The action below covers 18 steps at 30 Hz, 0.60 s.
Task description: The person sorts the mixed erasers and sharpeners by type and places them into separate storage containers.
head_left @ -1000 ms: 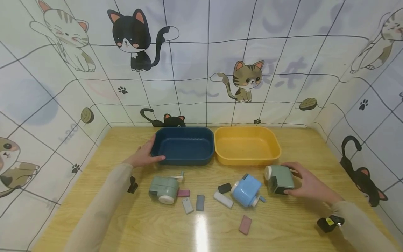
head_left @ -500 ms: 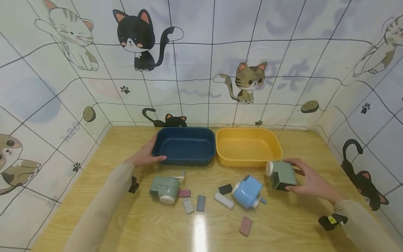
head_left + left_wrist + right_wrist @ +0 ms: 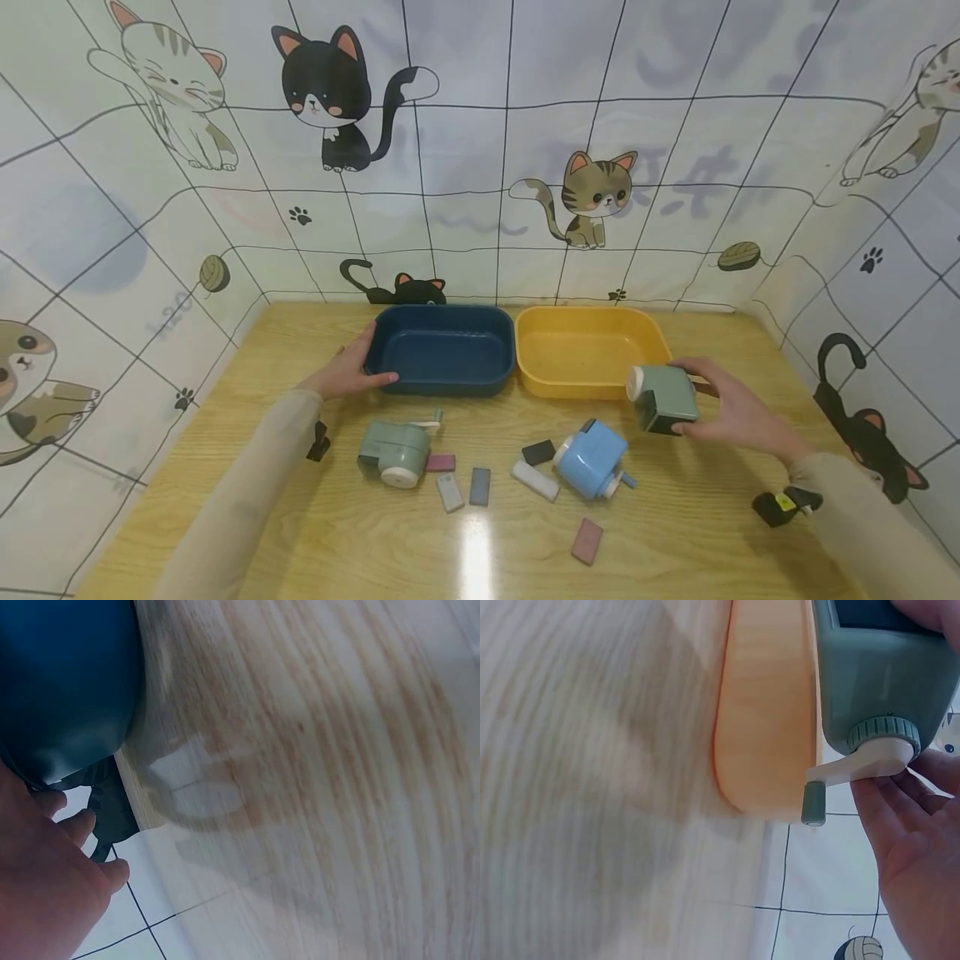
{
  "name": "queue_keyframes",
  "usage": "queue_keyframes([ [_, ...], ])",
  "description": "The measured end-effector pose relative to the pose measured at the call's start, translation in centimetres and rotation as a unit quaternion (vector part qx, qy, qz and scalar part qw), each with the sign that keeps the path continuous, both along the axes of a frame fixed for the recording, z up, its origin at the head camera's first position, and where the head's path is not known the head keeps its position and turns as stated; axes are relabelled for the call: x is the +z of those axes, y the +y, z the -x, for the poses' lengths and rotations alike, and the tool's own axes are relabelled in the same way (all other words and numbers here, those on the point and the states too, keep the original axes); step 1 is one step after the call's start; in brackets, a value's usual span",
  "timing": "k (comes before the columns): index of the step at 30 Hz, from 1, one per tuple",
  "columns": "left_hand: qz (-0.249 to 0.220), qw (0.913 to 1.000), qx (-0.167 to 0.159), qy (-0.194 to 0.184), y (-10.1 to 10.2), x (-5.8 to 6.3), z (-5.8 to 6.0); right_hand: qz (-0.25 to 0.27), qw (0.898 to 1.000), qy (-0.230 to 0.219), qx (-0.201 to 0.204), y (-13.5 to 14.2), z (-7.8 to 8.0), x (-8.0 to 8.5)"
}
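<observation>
My right hand (image 3: 731, 412) grips a green crank pencil sharpener (image 3: 663, 396), thumb low on its near side and fingers behind it. The sharpener is close to the front right corner of the yellow bin (image 3: 577, 389) and overlaps it in the head view. In the right wrist view its pale crank handle (image 3: 866, 761) points toward the bin's end. My left hand (image 3: 345, 371) rests on the left end of the dark blue bin (image 3: 442, 387), thumb along the front rim. The left wrist view shows its loosely bent fingers (image 3: 79, 825) beside the bin wall.
Another green crank sharpener (image 3: 396, 450) stands at left. A light blue sharpener (image 3: 591, 458) lies tilted at right. Between and below them are several small blocks like erasers, among them a white one (image 3: 536, 481) and a dusty pink one (image 3: 587, 541). Cat-print walls (image 3: 450, 200) enclose the table.
My right hand has raised the green sharpener from near the table and moved it up and slightly left, toward the yellow bin. The left hand stays on the blue bin. The head view has shifted slightly.
</observation>
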<state>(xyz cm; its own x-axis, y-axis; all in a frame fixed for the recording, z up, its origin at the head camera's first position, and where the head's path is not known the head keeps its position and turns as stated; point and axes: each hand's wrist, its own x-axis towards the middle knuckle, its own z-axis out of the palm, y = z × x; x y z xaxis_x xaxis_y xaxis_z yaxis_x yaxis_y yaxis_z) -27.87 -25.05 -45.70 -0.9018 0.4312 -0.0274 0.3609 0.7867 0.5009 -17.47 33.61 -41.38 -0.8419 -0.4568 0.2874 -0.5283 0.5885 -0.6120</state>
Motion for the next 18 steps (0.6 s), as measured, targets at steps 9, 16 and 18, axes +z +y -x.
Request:
queue_keyframes([
  [9,0.021,0.9996,0.016,-0.007,-0.1,0.1,-0.1,-0.001,1.0,0.0,0.002,-0.8,1.3,0.7],
  [16,-0.001,0.9993,0.019,-0.034,0.0,0.4,-0.4,-0.012,1.0,-0.008,0.0,-1.2,2.2,1.2],
  [18,-0.009,0.9989,0.022,-0.041,0.0,0.4,-0.5,-0.014,1.0,-0.006,0.0,-1.4,2.5,1.3],
])
